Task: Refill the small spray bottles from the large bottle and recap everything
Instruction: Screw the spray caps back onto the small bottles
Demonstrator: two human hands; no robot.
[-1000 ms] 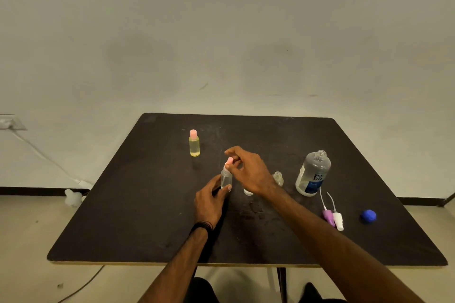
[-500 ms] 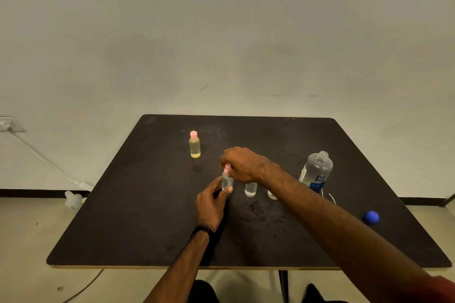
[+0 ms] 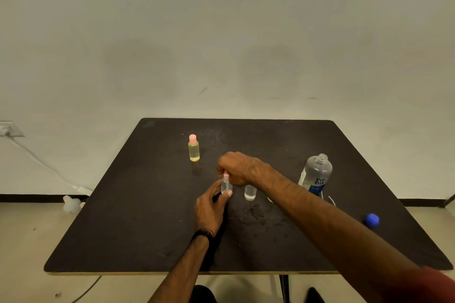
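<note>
— What have you got hold of?

— My left hand (image 3: 209, 211) has its grip clamped round a small clear bottle (image 3: 225, 186) standing on the bench (image 3: 123, 216). My right hand (image 3: 240, 167) is curled over the top, pinching the pink spray cap (image 3: 225, 176), seating it, I'd judge.

— And the rest?

— Just right of my left grip stands a second small bottle (image 3: 250, 192), open, a little liquid in it. Further right is the big bottle (image 3: 316, 174), mouth uncovered; its blue cap (image 3: 371, 219) lies well off to the right, near the bench edge. Beyond my hands, a yellow bottle (image 3: 193, 149) is already capped.

— What worries you?

— My right forearm lies across the open small bottle and close to the big one. Pulling back carelessly, I could knock either over and spill. The pink cap might also go on crooked if I twist while the bottle tilts in my grip.
</note>
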